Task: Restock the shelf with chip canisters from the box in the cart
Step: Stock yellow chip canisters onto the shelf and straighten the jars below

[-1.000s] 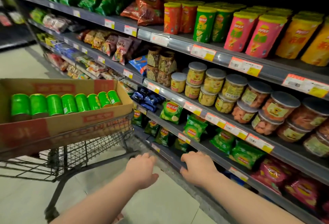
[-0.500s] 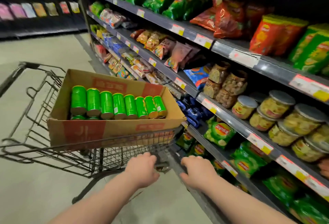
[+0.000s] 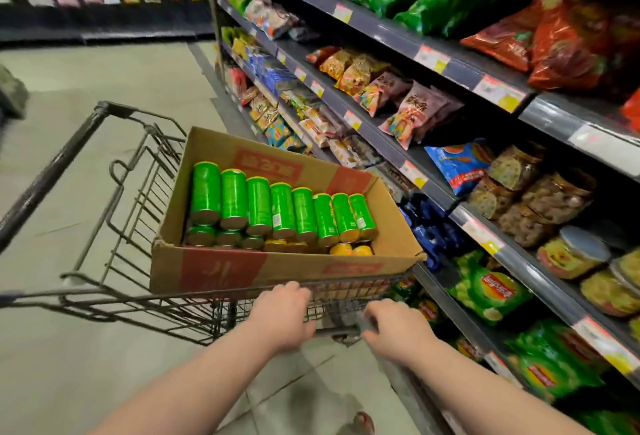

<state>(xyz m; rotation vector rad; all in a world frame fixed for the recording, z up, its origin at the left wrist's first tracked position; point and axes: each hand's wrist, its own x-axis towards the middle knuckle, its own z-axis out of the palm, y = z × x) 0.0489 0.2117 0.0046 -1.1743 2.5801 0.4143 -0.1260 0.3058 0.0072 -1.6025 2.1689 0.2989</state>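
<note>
Broadly, the room: a shop aisle with a pale tiled floor (image 3: 104, 81); more racks stand across the far end.
Shelf: the shelf (image 3: 381, 145) runs along the right side in several tiers, packed with bags of snacks (image 3: 408, 112) and, nearer, jars (image 3: 571, 254). No chip canisters show on the tiers in view, so the slot to fill cannot be picked out.
Cart: the wire cart (image 3: 55, 171) stands on the floor just beside the shelf, its right side close to the lower tiers.
Box: the cardboard box (image 3: 221, 268), top open, fills the near right corner of the cart.
Canisters: green canisters (image 3: 259, 206) lie on their sides in a row across the box, over a lower layer. Their long axes run from the box's near wall to its far wall, ends toward the person.
Hands: the left hand (image 3: 280, 317) and right hand (image 3: 394, 327) are both on the cart's near rail, just below the box's near wall.
Fingers: the fingers (image 3: 374, 311) of both hands are curled round the rail and hold nothing else.
Key relation: the canisters lie ahead of and above the fingers, past the near wall. The left hand sits under the middle of the row; the right hand sits under its shelf-side end and is nearer the shelf. I judge a reach must go over that wall and close across a canister's width.
</note>
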